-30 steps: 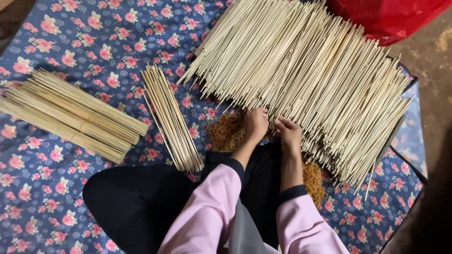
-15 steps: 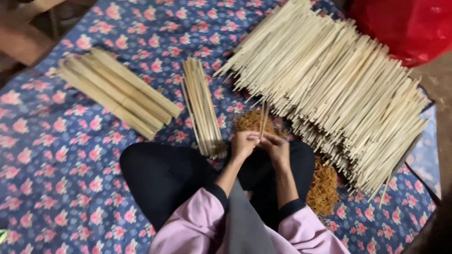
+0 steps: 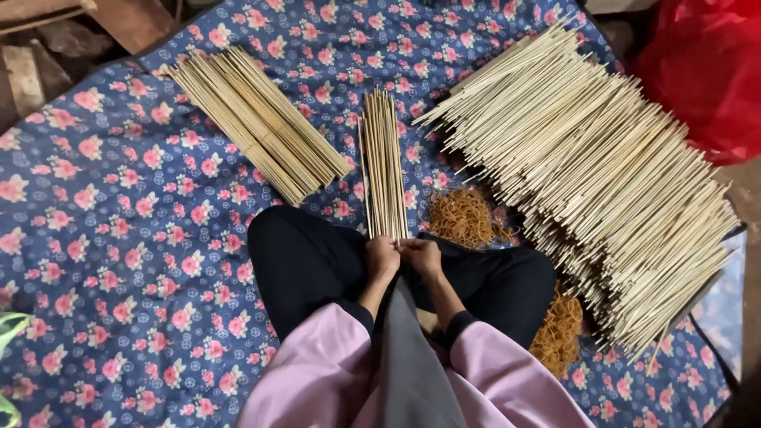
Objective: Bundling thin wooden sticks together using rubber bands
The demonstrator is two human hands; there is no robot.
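I sit cross-legged on a blue floral cloth (image 3: 119, 238). My left hand (image 3: 382, 257) and my right hand (image 3: 422, 255) are together over my lap, fingers closed at the near end of a small loose row of thin pale sticks (image 3: 384, 158). The sticks point away from me. How many each hand grips is hidden by the fingers. A large heap of the same sticks (image 3: 610, 166) lies to my right, apart from both hands.
Bound bundles of sticks (image 3: 261, 127) lie at the upper left. Orange-brown rubber bands (image 3: 464, 215) are heaped beside my right knee, more rubber bands (image 3: 559, 333) lower right. A red bag (image 3: 705, 71) sits top right, wooden boards (image 3: 47, 40) top left.
Both hands left the edge of the large heap, lifted a few sticks and carried them left to the near end of the small row. The view swung left.
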